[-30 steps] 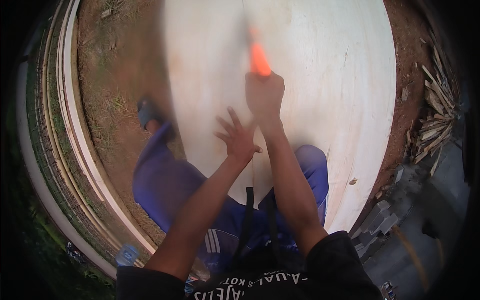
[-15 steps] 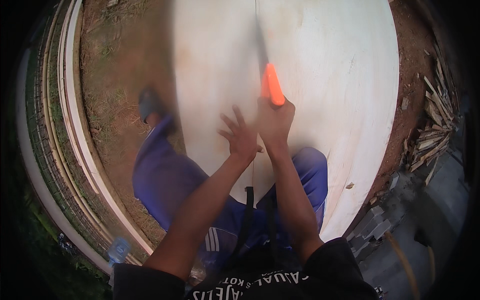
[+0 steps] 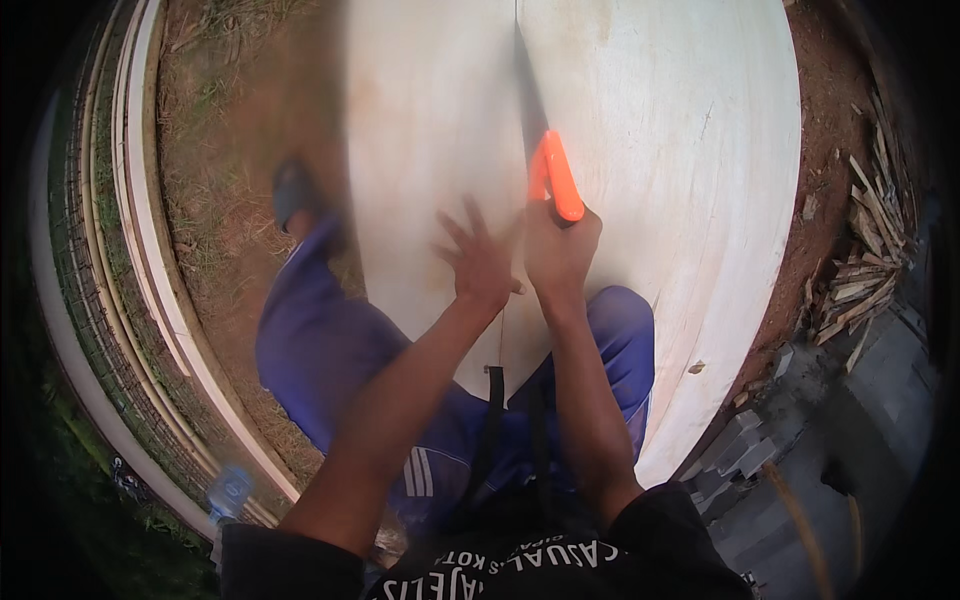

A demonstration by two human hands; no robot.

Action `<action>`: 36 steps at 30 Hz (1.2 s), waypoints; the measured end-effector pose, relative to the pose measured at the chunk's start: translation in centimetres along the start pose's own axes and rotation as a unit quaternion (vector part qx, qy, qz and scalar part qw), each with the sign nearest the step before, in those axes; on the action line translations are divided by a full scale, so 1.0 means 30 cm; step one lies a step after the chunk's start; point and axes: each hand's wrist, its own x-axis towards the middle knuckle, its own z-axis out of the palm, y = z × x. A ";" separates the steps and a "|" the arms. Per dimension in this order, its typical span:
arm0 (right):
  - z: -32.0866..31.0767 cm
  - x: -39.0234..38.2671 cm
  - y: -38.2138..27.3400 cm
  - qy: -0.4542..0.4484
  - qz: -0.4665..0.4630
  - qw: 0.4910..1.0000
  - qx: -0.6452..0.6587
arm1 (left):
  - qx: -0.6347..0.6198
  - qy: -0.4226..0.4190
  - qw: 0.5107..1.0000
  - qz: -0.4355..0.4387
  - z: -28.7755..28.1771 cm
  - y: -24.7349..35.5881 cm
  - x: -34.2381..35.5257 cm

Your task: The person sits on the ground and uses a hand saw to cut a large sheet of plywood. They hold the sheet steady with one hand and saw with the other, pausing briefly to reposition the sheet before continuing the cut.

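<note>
My right hand (image 3: 560, 245) is wrapped round the orange handle of a hand saw (image 3: 562, 178). The dark blade points away from me along a thin line in a large pale plywood sheet (image 3: 660, 180); how deep it sits in the wood I cannot make out. To the left of the saw, my left hand (image 3: 482, 262) lies on the sheet with its fingers spread, holding nothing. My legs in blue trousers (image 3: 335, 340) are at the near end of the sheet, with one foot out on the ground at the left.
Long pale boards (image 3: 150, 200) run along the left beyond a strip of dirt and grass. A clear plastic bottle (image 3: 230, 492) stands near them. At the right are a heap of wood scraps (image 3: 862, 290), grey blocks (image 3: 740, 450) and a grey surface.
The saw and my right hand have shifted slightly right and toward me, and more of the blade shows. My left hand stays at about the same place, fingers still spread.
</note>
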 end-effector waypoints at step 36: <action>-0.019 -0.063 -0.093 -0.001 0.003 0.997 0.081 | 0.013 0.042 0.999 0.006 0.000 -0.002 -0.020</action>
